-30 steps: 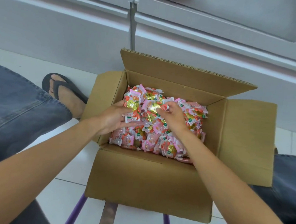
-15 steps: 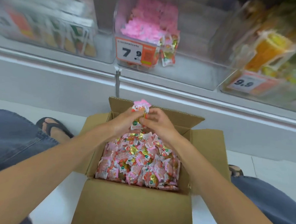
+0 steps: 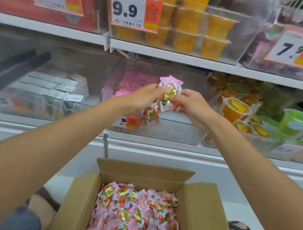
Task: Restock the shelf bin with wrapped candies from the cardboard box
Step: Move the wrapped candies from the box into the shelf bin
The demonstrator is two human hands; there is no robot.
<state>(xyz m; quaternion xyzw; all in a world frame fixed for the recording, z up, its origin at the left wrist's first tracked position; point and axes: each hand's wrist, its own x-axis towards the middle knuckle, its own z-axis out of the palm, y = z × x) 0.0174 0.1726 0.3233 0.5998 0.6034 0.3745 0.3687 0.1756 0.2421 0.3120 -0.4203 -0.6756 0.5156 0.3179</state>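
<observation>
Within 1 second both hands have risen from the cardboard box [image 3: 202, 217] to the clear shelf bin [image 3: 164, 132]; the left hand [image 3: 143, 98] and right hand [image 3: 192, 107] clamp 1 handful of wrapped candies [image 3: 169, 92] between curled fingers, at the bin's open front; the box below is heaped; dropping them in looks next, with many trips left.

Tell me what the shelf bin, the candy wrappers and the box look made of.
Shelf bin: clear, glossy rigid plastic, likely acrylic; the shelf shows through its walls.
Candies: thin shiny plastic film, pink and white with gold foil-like patches, jagged edges.
Cardboard box: brown matte corrugated cardboard; fluting shows along the flap's cut edge.
</observation>
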